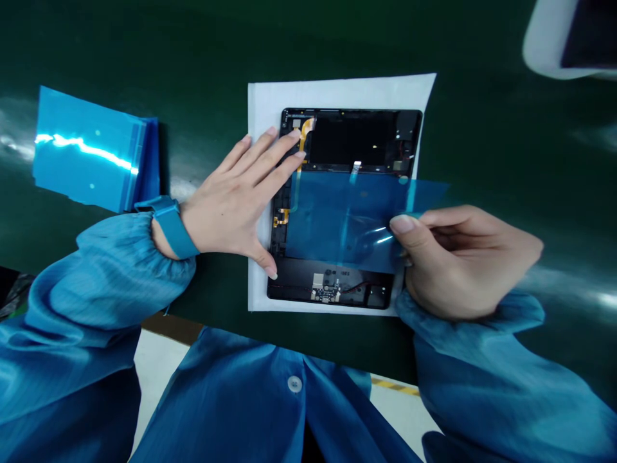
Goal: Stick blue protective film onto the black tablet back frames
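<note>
An opened black tablet [357, 138] lies on a white sheet [337, 93], its inner parts and a small circuit board showing. Over its middle is a clear blue film [328, 218], whose right end sticks out past the tablet's edge. My right hand [463, 257] pinches that film between thumb and fingers at the tablet's right side. My left hand [236, 199] is spread, with fingertips on the tablet's upper left edge and the thumb at its lower left edge.
A stack of blue film sheets [89, 151] lies on the green table [207, 51] at the left. At the upper right corner stands a white tray [547, 38] with a dark item in it. The table's front edge runs below the white sheet.
</note>
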Tool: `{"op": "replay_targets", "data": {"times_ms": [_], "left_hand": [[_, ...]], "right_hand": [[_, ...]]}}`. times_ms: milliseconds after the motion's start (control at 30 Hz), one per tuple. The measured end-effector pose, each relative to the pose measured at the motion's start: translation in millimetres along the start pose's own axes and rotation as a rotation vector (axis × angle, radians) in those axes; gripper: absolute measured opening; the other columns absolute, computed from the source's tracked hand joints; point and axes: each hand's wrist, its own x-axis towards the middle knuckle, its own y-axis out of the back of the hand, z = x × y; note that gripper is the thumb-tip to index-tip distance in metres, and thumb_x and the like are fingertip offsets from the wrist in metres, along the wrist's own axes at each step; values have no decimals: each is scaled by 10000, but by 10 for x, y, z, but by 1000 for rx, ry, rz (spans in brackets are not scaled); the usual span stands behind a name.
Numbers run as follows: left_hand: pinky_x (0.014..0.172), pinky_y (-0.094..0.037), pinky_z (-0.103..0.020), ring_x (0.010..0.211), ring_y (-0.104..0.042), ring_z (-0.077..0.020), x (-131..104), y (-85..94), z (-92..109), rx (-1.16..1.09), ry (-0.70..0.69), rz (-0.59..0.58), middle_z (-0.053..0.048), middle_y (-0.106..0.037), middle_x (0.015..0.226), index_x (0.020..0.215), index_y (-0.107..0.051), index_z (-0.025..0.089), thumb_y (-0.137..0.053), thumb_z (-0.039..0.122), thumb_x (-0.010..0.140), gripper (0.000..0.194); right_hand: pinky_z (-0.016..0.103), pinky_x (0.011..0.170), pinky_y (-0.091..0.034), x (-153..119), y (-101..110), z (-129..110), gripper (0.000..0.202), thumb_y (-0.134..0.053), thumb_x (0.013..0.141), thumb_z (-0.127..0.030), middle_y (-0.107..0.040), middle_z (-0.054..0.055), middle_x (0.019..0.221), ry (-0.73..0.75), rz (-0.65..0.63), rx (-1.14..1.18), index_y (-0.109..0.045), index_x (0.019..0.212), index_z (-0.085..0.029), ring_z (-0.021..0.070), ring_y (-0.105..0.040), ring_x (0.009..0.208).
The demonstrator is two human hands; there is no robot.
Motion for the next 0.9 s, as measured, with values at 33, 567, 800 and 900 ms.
{"op": "replay_targets", "data": {"times_ms": [33, 567, 800, 900], "left_hand": [[1316, -118, -645, 1622, -136, -480, 1, 0, 2, -2, 4, 3, -198, -229, 1736, 1656, -251, 144, -584, 966, 708, 1298], [1303, -143, -649, 1603, -178, -508, -27, -77, -1, 63, -25, 66, -198, -233, 1729, 1670, -178, 175, -565, 1011, 652, 1373], [1318, -118, -618, 1610, -154, -503, -29, -58, -7, 94, -30, 26, -223, -200, 1735, 1672, -154, 127, -524, 1055, 605, 1461], [1316, -110, -621, 1611, -148, -504, -32, -62, -6, 100, -16, 26, -217, -195, 1738, 1673, -152, 133, -502, 1056, 624, 1441]], "right_hand": [[222, 454, -459, 0, -1, -2, 118, -909, 748, -240, -728, -34, 659, -5, 0, 5, -801, 795, -237, 99, -601, 527], [223, 433, -449, -1, -1, -41, 120, -908, 740, -248, -709, -29, 622, -95, -21, 39, -794, 771, -228, 101, -580, 505], [225, 442, -440, -10, 17, -26, 119, -905, 740, -227, -714, -44, 630, -78, -10, 60, -792, 771, -248, 92, -571, 498], [245, 425, -419, -11, 59, -28, 128, -908, 736, -239, -702, -45, 617, -49, -2, 47, -783, 759, -256, 104, -559, 482]]}}
